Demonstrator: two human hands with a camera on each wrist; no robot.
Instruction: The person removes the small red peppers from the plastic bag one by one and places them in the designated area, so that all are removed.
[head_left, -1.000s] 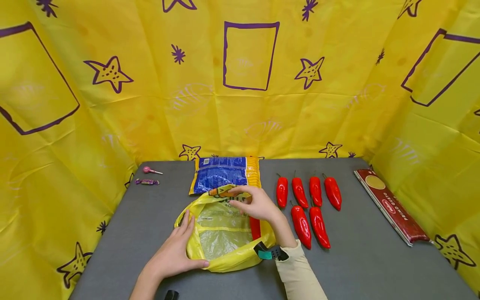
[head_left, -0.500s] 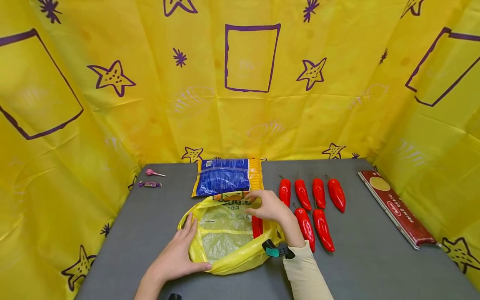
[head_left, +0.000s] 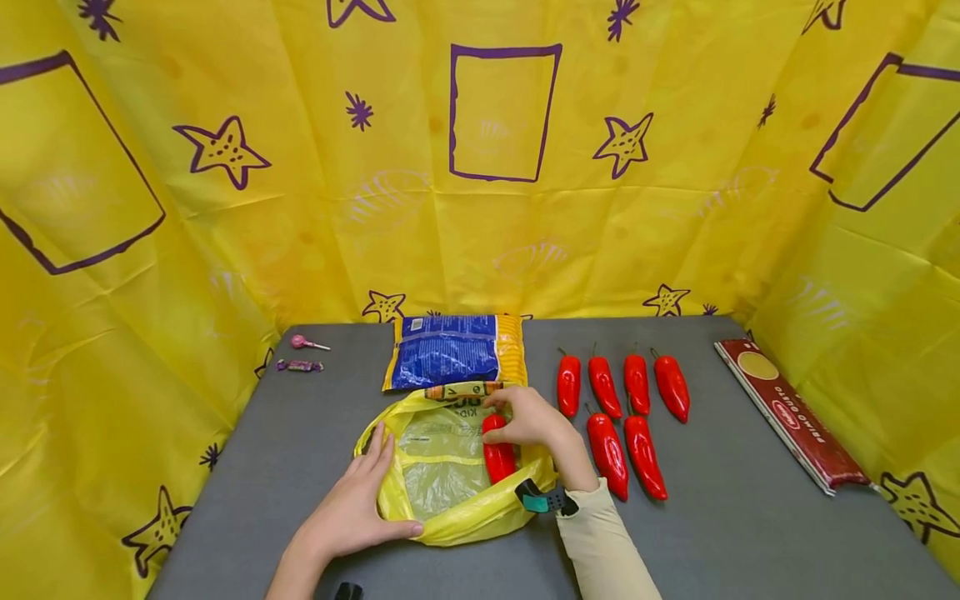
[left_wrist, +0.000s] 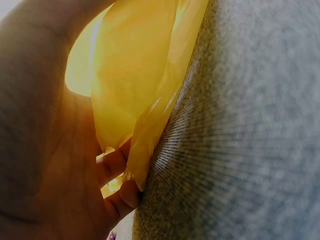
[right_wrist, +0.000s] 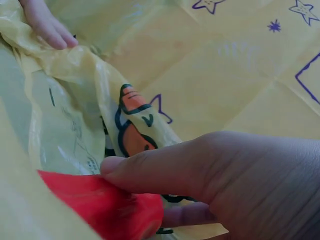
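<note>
A yellow plastic bag (head_left: 468, 527) sits mouth-up at the middle of the table, its mouth spread wide. My left hand (head_left: 348, 510) holds the bag's left side, thumb at the front rim and fingers at the left rim. In the left wrist view, fingers curl about the yellow plastic (left_wrist: 135, 65). Inside the bag's right part my right hand (head_left: 534, 419) grips a red pepper (head_left: 500, 463). The right wrist view has the thumb on top of the pepper (right_wrist: 115, 207) and a finger beside it; the other fingers are hidden.
Behind the bag lies a blue-and-yellow packet (head_left: 450, 352). Several red peppers (head_left: 607, 454) are laid in two rows at right. Farther right is a long dark-red packet (head_left: 787, 417). A pink lollipop (head_left: 300, 342) and a purple wrapped candy (head_left: 300, 366) lie far left.
My right hand has shifted slightly left inside the bag and taken hold of the red pepper, which now shows more fully under the thumb. My left hand stays on the bag.
</note>
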